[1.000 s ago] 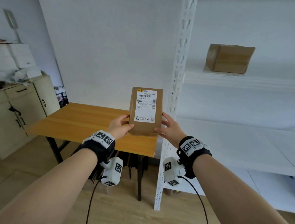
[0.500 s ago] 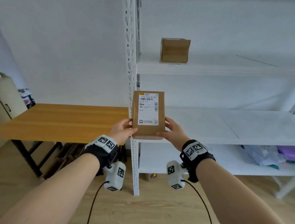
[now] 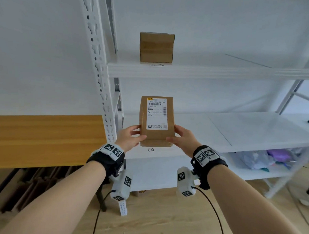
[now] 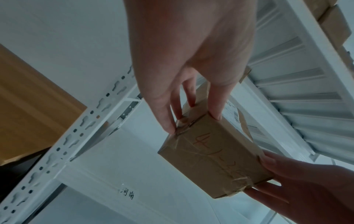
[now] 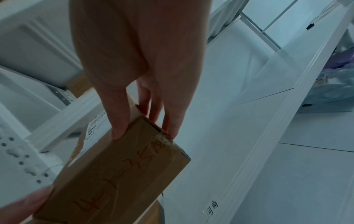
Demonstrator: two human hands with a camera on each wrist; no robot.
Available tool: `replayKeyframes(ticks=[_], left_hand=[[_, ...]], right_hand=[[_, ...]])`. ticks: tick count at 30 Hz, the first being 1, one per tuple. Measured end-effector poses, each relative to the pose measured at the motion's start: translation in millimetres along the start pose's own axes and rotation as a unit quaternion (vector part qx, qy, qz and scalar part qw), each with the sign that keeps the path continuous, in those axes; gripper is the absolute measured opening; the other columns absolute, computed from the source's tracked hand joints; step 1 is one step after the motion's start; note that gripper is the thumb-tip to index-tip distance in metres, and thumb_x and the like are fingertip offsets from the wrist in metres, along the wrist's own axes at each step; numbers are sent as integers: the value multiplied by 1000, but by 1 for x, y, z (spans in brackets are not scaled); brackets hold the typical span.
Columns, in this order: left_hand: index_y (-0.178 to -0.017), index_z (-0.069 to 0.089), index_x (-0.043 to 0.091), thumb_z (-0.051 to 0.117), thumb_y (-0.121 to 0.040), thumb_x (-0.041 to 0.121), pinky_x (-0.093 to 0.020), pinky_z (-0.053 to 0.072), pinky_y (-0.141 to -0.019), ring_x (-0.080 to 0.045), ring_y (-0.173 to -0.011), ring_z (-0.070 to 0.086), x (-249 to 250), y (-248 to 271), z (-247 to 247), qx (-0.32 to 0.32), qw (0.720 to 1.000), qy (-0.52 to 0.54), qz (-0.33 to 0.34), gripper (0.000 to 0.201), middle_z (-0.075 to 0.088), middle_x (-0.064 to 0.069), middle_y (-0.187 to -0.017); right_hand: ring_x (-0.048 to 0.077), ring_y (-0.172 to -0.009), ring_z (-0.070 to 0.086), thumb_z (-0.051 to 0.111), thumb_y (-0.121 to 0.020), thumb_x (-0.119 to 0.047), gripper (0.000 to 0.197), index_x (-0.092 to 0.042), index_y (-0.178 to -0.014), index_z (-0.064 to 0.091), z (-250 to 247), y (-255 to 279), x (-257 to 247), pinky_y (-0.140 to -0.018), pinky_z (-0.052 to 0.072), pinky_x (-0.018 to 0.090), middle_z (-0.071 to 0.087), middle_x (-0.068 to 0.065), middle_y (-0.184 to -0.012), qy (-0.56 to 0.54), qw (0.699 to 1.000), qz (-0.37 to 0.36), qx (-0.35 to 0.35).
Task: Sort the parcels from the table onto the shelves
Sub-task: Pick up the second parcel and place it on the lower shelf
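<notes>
A brown cardboard parcel (image 3: 156, 120) with a white shipping label faces me, held upright in the air in front of the white shelf unit's middle shelf (image 3: 220, 130). My left hand (image 3: 131, 136) grips its lower left edge and my right hand (image 3: 182, 138) grips its lower right edge. From below, the left wrist view shows the parcel (image 4: 214, 160) with handwriting on its taped underside, thumb and fingers (image 4: 168, 121) pinching one end. In the right wrist view the parcel (image 5: 118, 174) is pinched the same way. A second brown parcel (image 3: 156, 47) stands on the upper shelf (image 3: 214, 72).
The wooden table (image 3: 43, 138) lies to the left, beside the shelf's perforated upright (image 3: 100, 75). A handwritten tag (image 3: 150, 149) marks the middle shelf's front edge. Plastic bags (image 3: 265, 158) sit on the lower shelf at right. Another person's shoe (image 3: 308, 201) shows at far right.
My view and both hands have swung right from the table to face the shelves. The parcel, held throughout, now hangs in front of the middle shelf, below the boxed upper shelf.
</notes>
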State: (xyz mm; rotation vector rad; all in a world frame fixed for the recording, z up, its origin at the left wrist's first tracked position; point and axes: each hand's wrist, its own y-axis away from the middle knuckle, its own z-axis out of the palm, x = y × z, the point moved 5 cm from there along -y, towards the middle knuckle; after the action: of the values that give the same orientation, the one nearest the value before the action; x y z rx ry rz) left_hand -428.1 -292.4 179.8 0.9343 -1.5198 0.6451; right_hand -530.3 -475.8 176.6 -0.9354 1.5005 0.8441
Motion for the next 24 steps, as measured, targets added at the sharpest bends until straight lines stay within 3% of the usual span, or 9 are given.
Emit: replayKeyframes(ticks=[7, 11, 16, 21, 24], left_hand=[[-137, 49, 13, 70, -82, 8, -39, 49, -98, -26, -120, 57, -22, -109, 1, -1, 999, 18, -47, 59, 61, -11, -128], [-136, 50, 11, 68, -83, 6, -34, 49, -86, -23, -109, 59, -50, -159, 1, 13, 996, 40, -84, 56, 62, -7, -115], [-136, 49, 10, 65, -85, 5, -39, 47, -94, -26, -111, 59, -96, -215, 7, 19, 989, 48, -141, 53, 62, -11, -118], [-136, 48, 8, 60, -88, 1, -25, 46, -73, -24, -98, 56, -124, -248, 15, 27, 981, 66, -181, 50, 61, -11, -112], [-138, 46, 7, 58, -89, 2, -34, 47, -86, -26, -100, 57, -137, -261, 18, 23, 977, 64, -200, 50, 62, -17, -117]], right_hand=[[32, -123, 57, 67, -78, 11, 62, -5, -135, 49, -7, -108, 29, -106, 45, 47, 61, 19, -129, -34, 997, 61, -19], [31, -114, 60, 65, -79, 13, 61, -3, -135, 49, -3, -160, 56, -103, 46, 41, 63, 17, -123, -52, 992, 109, -34], [32, -118, 59, 65, -79, 12, 61, -4, -135, 49, 2, -215, 102, -101, 47, 38, 63, 17, -122, -43, 985, 162, -45], [31, -118, 60, 66, -80, 9, 58, -4, -135, 49, 4, -249, 135, -105, 45, 41, 64, 15, -122, -26, 979, 195, -56], [32, -116, 62, 66, -80, 7, 57, -3, -134, 50, 4, -262, 148, -105, 46, 41, 64, 18, -125, -12, 976, 208, -56]])
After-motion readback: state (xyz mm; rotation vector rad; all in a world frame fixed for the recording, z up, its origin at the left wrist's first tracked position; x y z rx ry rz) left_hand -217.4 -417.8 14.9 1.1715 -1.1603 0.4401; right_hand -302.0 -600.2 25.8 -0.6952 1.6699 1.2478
